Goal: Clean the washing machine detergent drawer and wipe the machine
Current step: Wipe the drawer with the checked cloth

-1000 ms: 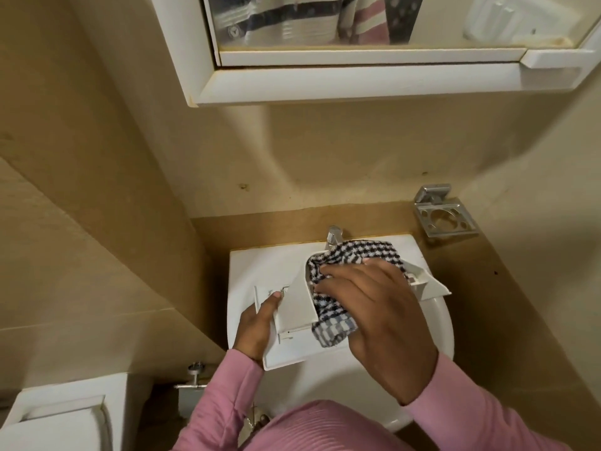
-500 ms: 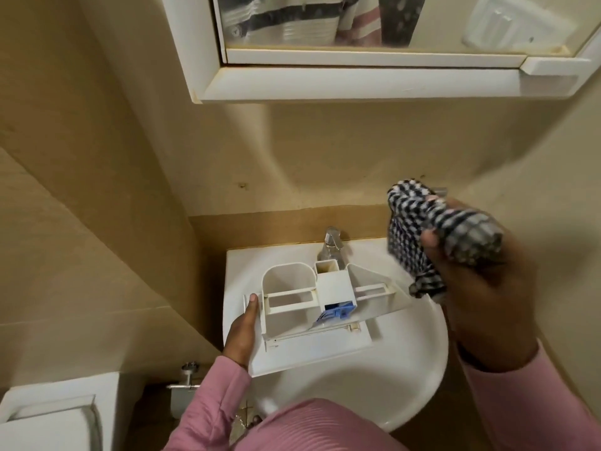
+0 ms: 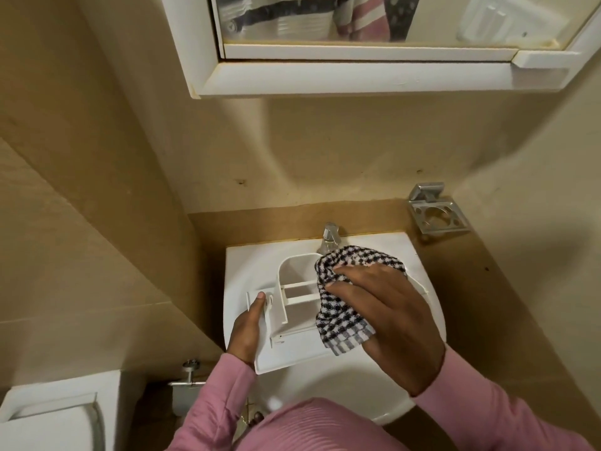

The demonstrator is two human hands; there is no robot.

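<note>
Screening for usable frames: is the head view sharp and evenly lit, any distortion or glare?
Head view: the checked cloth and right hand are fairly sharp; light is warm and dim, with a soft shadow on the right wall; the wide lens bows the mirror cabinet; the white detergent drawer barely separates from the white sink; no harsh glare.

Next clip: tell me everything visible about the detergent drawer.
The detergent drawer is white plastic, held tilted over the sink. A flat front panel and a rounded left compartment with crossbars show; its right side is hidden. The left hand grips the panel's left end; the right hand holds a checked cloth against its right part.
</note>
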